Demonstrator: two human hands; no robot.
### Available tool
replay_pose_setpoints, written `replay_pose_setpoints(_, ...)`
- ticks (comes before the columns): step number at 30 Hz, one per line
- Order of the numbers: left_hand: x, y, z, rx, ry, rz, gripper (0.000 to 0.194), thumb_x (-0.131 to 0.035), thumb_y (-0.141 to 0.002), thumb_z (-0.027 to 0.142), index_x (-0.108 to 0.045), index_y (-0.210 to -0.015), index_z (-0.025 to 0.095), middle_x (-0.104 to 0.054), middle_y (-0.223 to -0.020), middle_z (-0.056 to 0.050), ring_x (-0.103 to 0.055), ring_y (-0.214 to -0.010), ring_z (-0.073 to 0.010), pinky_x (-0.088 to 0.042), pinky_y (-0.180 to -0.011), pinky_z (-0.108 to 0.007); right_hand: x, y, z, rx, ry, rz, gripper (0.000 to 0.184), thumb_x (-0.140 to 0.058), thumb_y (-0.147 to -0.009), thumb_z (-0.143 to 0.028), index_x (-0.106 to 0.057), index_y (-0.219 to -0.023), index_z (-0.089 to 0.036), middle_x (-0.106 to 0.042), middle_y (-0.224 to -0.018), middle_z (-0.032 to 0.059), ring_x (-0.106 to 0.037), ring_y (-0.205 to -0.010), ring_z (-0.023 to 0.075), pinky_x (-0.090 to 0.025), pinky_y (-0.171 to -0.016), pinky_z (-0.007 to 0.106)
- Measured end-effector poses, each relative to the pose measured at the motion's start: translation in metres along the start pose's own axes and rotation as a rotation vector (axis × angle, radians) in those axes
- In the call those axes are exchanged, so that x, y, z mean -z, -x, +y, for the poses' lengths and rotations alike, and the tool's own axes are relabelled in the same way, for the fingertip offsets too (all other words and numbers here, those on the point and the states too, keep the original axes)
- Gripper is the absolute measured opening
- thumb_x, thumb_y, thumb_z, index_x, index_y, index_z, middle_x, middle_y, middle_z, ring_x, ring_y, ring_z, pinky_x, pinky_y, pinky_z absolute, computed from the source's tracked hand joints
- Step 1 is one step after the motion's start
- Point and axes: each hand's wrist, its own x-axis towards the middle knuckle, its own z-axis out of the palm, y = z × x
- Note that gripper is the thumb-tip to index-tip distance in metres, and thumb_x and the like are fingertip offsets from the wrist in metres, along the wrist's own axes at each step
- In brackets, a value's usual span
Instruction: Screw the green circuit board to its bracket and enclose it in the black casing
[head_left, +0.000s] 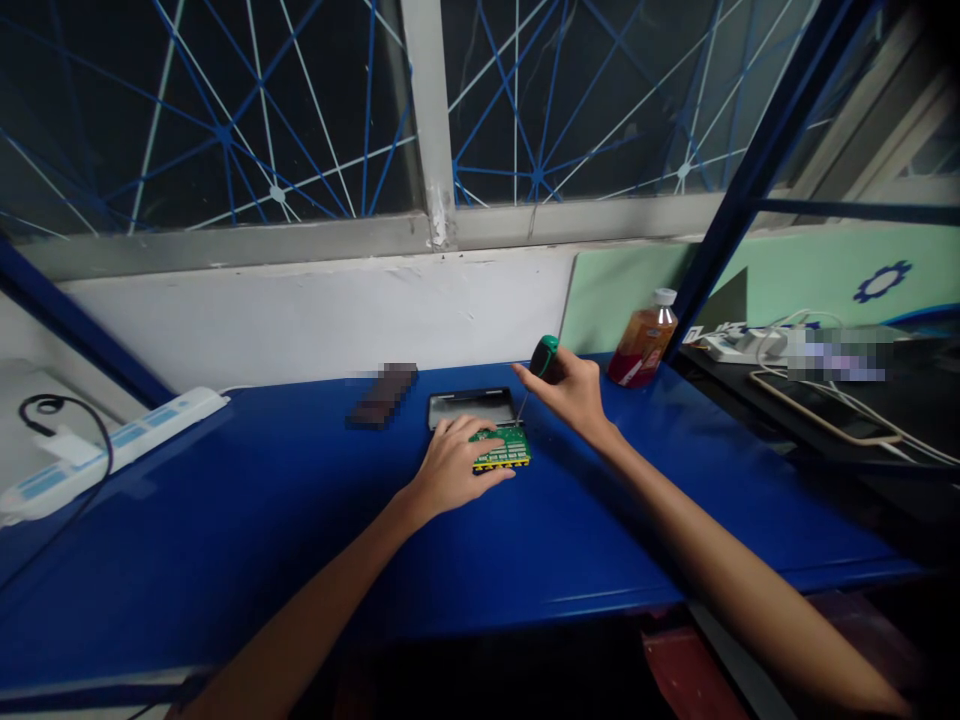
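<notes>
A green circuit board [511, 446] with a yellow front edge lies on the blue table. My left hand [454, 465] grips it from the left, fingers over its top and thumb along the near edge, hiding its left part. In my right hand [574, 395] is a screwdriver [545, 352] with a green and black handle. Its thin shaft slants down to the board's far right corner; whether the tip touches a screw is too small to tell. Just behind the board sits a shallow black case [471, 404], its near side partly covered by my left fingers.
A blurred dark flat item [382, 396] lies at the back left. Farther left is a white power strip [120, 445] with a black cable. A drink bottle [643, 338] stands at the back right, near a blue frame post. Beyond it, a phone [825, 408] and white cables rest on a black surface.
</notes>
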Motion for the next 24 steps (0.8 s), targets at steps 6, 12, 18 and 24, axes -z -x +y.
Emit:
replay_pose_setpoints(6, 0.0011, -0.0003, 0.0000, -0.013, -0.043, -0.023, 0.032, -0.067, -0.080, 0.042, -0.066, -0.108, 0.026, -0.062, -0.117, -0.005, -0.052, -0.111, -0.0264, -0.037, -0.092, -0.047, -0.0050, 0.0036, 0.0029, 0.007, 0.033, -0.023, 0.036, -0.063, -0.078, -0.048, -0.045, -0.062, -0.021, -0.039, -0.048, -0.0062, -0.033, -0.045, 0.0082, -0.030, -0.044, 0.025)
replay_pose_setpoints(12, -0.0011, 0.0000, -0.0009, -0.011, -0.047, -0.024, 0.027, -0.066, -0.083, 0.036, -0.067, -0.107, 0.026, -0.062, -0.117, -0.005, -0.052, -0.111, -0.0257, -0.038, -0.091, -0.046, -0.0067, 0.0056, 0.0018, 0.009, 0.051, -0.045, 0.038, -0.062, -0.079, -0.049, -0.043, -0.062, -0.021, -0.040, -0.048, -0.0059, -0.033, -0.045, 0.0082, -0.030, -0.044, 0.026)
replay_pose_setpoints(18, -0.0009, 0.0001, -0.0005, -0.006, -0.033, -0.020, 0.026, -0.066, -0.082, 0.036, -0.067, -0.107, 0.026, -0.063, -0.116, -0.005, -0.053, -0.110, -0.0260, -0.038, -0.092, -0.047, -0.0068, 0.0062, 0.0024, 0.000, 0.056, -0.064, 0.037, -0.062, -0.079, -0.049, -0.045, -0.063, -0.020, -0.040, -0.048, -0.0061, -0.032, -0.045, 0.0081, -0.030, -0.045, 0.025)
replay_pose_setpoints(24, -0.0013, 0.0002, -0.0012, -0.014, -0.028, -0.010, 0.030, -0.066, -0.081, 0.042, -0.067, -0.107, 0.027, -0.062, -0.115, -0.005, -0.052, -0.110, -0.0263, -0.038, -0.093, -0.047, -0.0068, 0.0063, 0.0023, 0.001, 0.042, -0.078, 0.036, -0.061, -0.080, -0.049, -0.045, -0.064, -0.020, -0.040, -0.049, -0.0060, -0.032, -0.046, 0.0085, -0.030, -0.045, 0.026)
